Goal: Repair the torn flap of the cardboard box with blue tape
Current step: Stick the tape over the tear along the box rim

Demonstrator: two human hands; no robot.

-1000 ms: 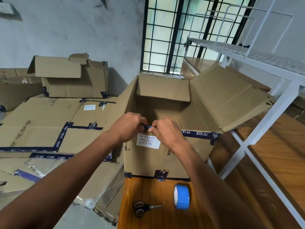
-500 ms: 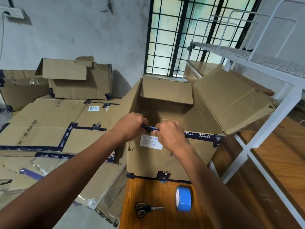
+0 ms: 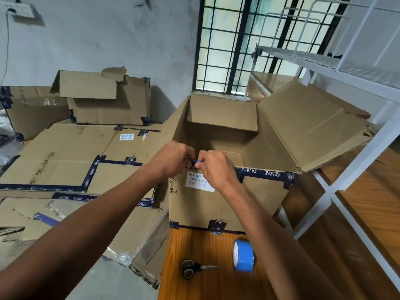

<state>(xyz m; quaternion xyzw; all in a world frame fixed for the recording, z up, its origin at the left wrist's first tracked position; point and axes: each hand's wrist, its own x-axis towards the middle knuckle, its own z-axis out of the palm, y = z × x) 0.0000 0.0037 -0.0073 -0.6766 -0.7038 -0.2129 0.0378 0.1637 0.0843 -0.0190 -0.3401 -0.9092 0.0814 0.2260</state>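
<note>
Both arms reach forward — left hand (image 3: 173, 160) and right hand (image 3: 218, 169) nearly touching, fingers curled, pinching.

both hands (image 3: 173, 158) (image 3: 218, 167) pinch a blue tape strip (image 3: 195, 161) at the open box's rim (image 3: 268, 174).

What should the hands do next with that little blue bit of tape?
Probably press it down flat onto the box's near top edge. Both the left hand and right hand pinch the blue tape strip right there, above the white label.
</note>
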